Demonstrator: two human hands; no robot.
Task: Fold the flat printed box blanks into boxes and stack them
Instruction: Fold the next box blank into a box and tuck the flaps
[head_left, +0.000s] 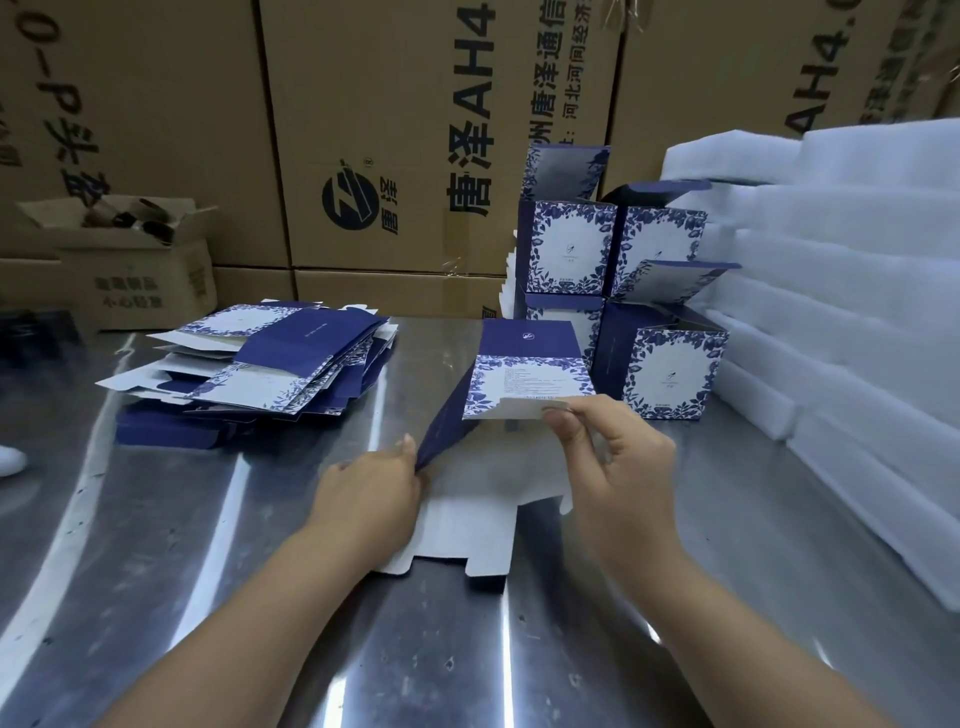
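Observation:
A blue-and-white printed box blank is half raised above the steel table, its white inner flaps lying flat toward me. My left hand pinches the dark blue side panel at its lower left corner. My right hand pinches the near edge of the printed panel between thumb and forefinger. A loose pile of flat blanks lies at the table's left. Folded boxes stand stacked in two levels at the back right, with one folded box nearest, just right of the blank.
Stacks of white foam sheets fill the right side. Large brown cartons form a wall behind the table. A small open carton with dark items sits at the back left.

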